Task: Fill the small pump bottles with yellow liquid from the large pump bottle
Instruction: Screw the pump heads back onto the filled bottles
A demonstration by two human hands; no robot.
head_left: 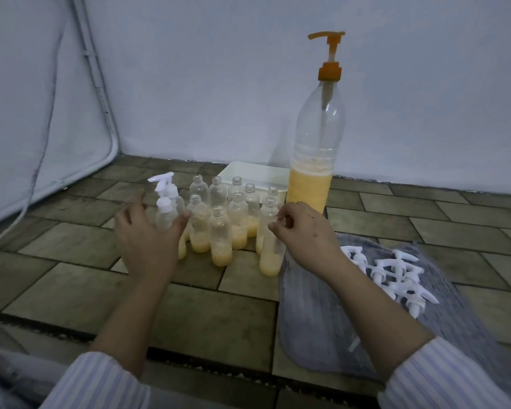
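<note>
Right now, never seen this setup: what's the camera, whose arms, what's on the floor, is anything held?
There is no machine here. It is one picture from a wide-angle camera worn on a person's head, looking forward and down, so the two arms in striped sleeves are the wearer's own.

On the tiled floor stands a cluster of small clear bottles, most uncapped, several with yellow liquid in the bottom. Two at the left already carry white pump tops. Behind them is a white tray and the large pump bottle with an orange pump, roughly a third full.

On a grey cloth to the right lies a pile of loose white pump heads.

The left hand has its fingers spread around a capped bottle. The right hand pinches at the neck of the nearest right bottle; I cannot tell whether it holds anything.
</note>
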